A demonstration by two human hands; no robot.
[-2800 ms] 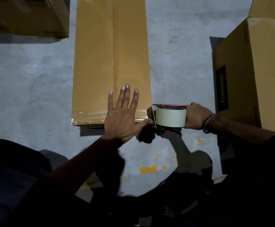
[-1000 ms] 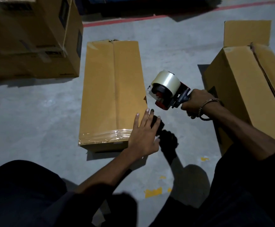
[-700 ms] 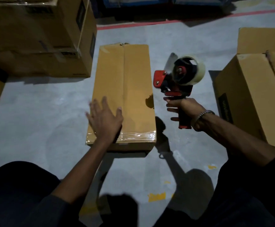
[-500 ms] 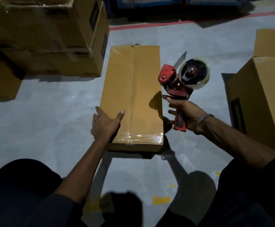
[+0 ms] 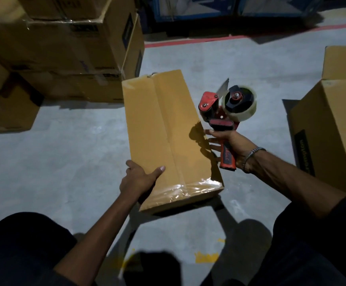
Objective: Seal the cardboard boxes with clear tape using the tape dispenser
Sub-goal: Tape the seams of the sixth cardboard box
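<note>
A person crouches over a long cardboard box (image 5: pixel 164 137) at the center of the frame, on a grey concrete floor (image 5: pixel 65 153) in dim light. The left hand (image 5: pixel 139 180) grips the box's near left edge: the thumb lies across the top panel, while the fingers curl down the side and are hidden behind the cardboard. The right hand (image 5: pixel 229 149), a metal bracelet (image 5: pixel 252 155) at the wrist, is wrapped around the red handle of a tape dispenser (image 5: pixel 227 112) held in the air just right of the box; lettering on the handle is too blurred to read. The dispenser stands upright, handle down toward the lower right, its roll of clear tape (image 5: pixel 241 105) facing the camera and its blade plate pointing up.

The box's long axis runs from lower center toward the upper center of the frame, leaning slightly left at the far end, with the flap seam along that axis. A glossy band of tape crosses its near end; the far end is hard to make out.

Stacked cartons (image 5: pixel 60 46) fill the upper left, partly cut off by the frame. Another carton (image 5: pixel 333 129) at the right edge is also cropped, its side label unreadable. Dark clothing covers the bottom of the frame, hiding the floor there. A red line (image 5: pixel 188 41) crosses the floor at top.
</note>
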